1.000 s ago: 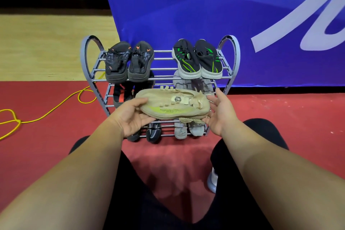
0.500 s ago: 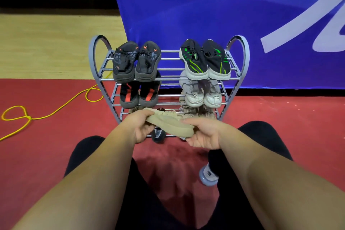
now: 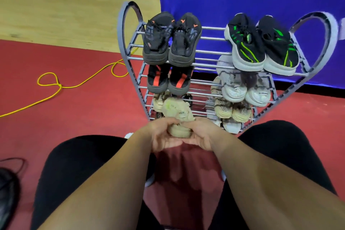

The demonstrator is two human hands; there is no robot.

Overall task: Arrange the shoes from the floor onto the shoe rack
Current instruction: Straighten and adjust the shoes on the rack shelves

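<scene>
Both my hands are closed on the heel end of the beige shoe (image 3: 176,113). The left hand (image 3: 162,137) wraps it from the left and the right hand (image 3: 202,136) from the right, fingers curled over the back of the upper. The shoe lies straight ahead of me, its long axis running away from my body. The heel is in my grip and the toe points into the left side of the shoe rack (image 3: 212,28), low down. It sits under the black pair with red stripes (image 3: 168,80) and just right of its beige mate (image 3: 157,101), which is already on a lower tier.

The toe leans a little to the left, toward that mate. I cannot tell whether the sole is resting on the rails yet or hanging just above them, since my hands and the shoe's upper hide the contact.

Both hands are equally near, meeting at the heel, so neither leads. As I judge it, the shoe has to go forward along its own length, toe first, until the heel clears the front rail and lines up beside its mate. The risk is the toe catching between two rails or nudging the neighbour askew.
</scene>
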